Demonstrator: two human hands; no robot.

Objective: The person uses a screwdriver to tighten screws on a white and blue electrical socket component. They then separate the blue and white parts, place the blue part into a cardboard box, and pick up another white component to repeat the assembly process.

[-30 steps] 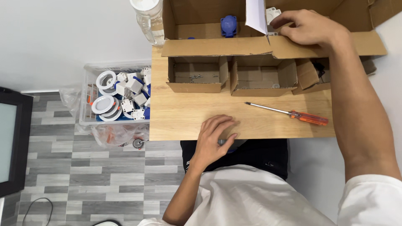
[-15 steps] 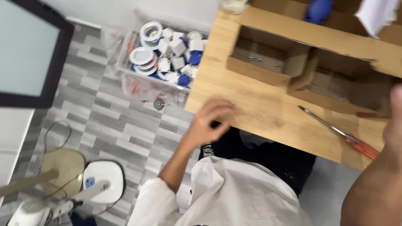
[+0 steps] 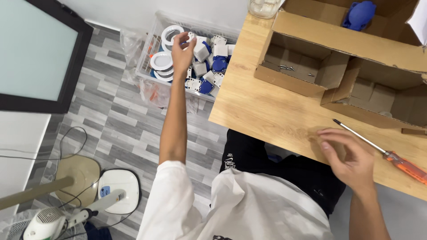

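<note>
A clear plastic bin (image 3: 151, 53) stands on the grey plank floor just beside the wooden table (image 3: 267, 111), filled with white ring-shaped fittings (image 3: 161, 61) and a jumble of white and blue socket parts (image 3: 213, 58). On the table, a low cardboard box (image 3: 296, 66) holds a few small screws (image 3: 287, 67) on its bottom; the cardboard box beside it (image 3: 378, 98) is partly cut off at the right edge and its contents are hard to make out. A larger carton (image 3: 347, 38) behind them has a blue part (image 3: 359, 14) inside. The left hand (image 3: 181, 50) is stretched out over the bin at arm's length, its fingers pinched on a small white part (image 3: 192, 36) held above the pile. The right hand (image 3: 349, 155) hovers low over the table edge, palm down, fingers spread and loosely curled, holding nothing, just beside the tip of an orange-handled screwdriver (image 3: 382, 153) lying on the wood. This hand is motion-blurred, so whether its fingertips touch the table cannot be told. A glass jar (image 3: 264, 6) at the table's far corner is cut off by the top edge.
</note>
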